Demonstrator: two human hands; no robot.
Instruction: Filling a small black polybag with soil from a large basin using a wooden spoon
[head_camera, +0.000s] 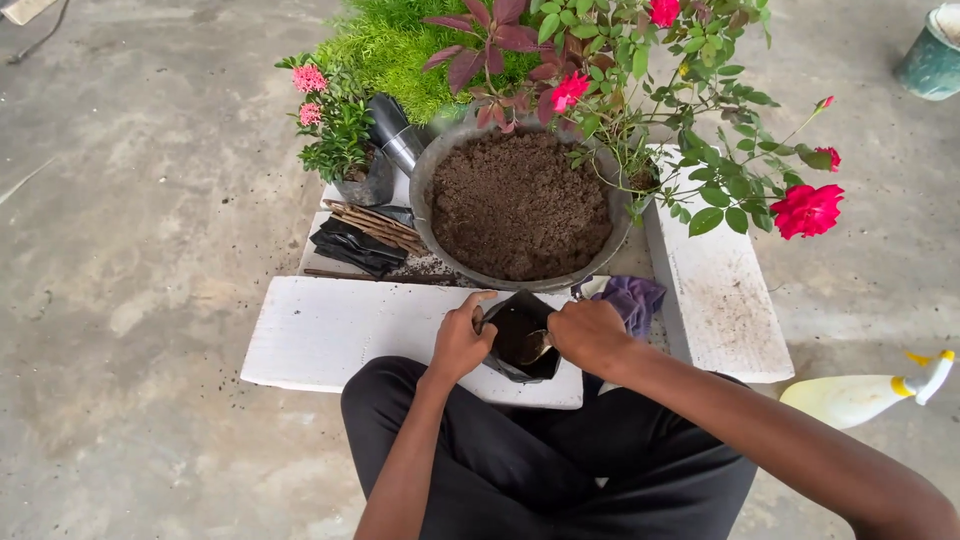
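The black nursery bag (520, 340) is sitting on the near white slab (330, 335), directly in front of the seated person, with its mouth opening upward and tipped slightly toward them. The left hand (458, 340) is closing around the bag's rim at the bag's nine o'clock side, thumb over the edge, holding the mouth open. The right hand (590, 335) is gripping the handle of a small trowel (535, 347) from the bag's three o'clock side; the blade is reaching down into the bag, its long axis running roughly from three o'clock toward nine o'clock and angling downward.

Both hands are touching the bag or working inside it, so neither is clearly nearer; the left is on the rim itself, the right just beside it.

The large round pan of soil (520, 205) is lying at twelve o'clock from the bag, just beyond it. A purple cloth (635, 298) is lying at the bag's two o'clock, next to the right hand. A stack of folded black bags (352, 248) and a bundle of sticks (378, 225) are resting at ten o'clock.
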